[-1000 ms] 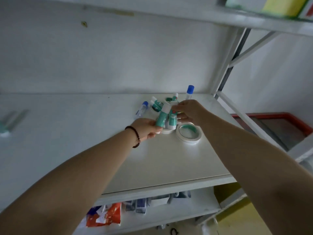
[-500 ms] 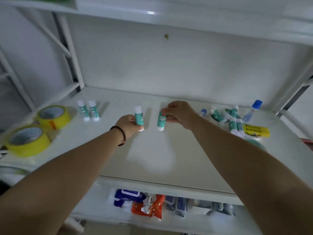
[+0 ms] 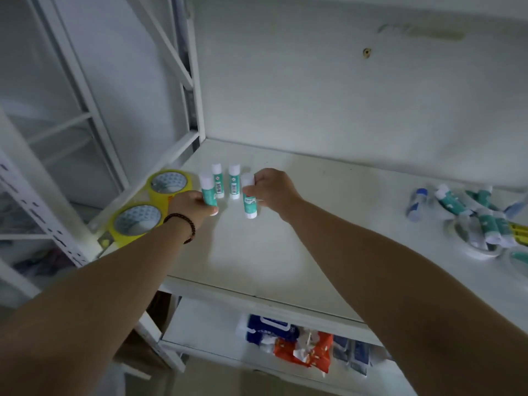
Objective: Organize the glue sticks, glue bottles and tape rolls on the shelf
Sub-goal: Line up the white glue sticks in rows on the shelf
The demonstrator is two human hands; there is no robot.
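Note:
My left hand (image 3: 191, 205) grips a green-and-white glue stick (image 3: 207, 191), held upright over the white shelf (image 3: 285, 238). In my right hand (image 3: 271, 190) is a second glue stick (image 3: 249, 205), also upright, its base near the shelf top. Just behind them two more glue sticks (image 3: 217, 180) (image 3: 234, 180) stand side by side near the back left corner. Two yellow tape rolls (image 3: 169, 185) (image 3: 136, 222) lie flat at the shelf's left edge. A jumble of glue sticks, blue-capped glue bottles (image 3: 415, 202) and a white tape roll (image 3: 480, 248) lies at the far right.
White frame posts (image 3: 197, 90) rise at the shelf's left side, with a diagonal brace above. A wall closes off the back. On the lower shelf lie blue and orange packets (image 3: 288, 340). A yellow object (image 3: 520, 228) pokes from the right pile.
Both hands carried their glue sticks leftwards from the right pile, across the shelf's middle, to beside the two standing sticks. The view swung left with them.

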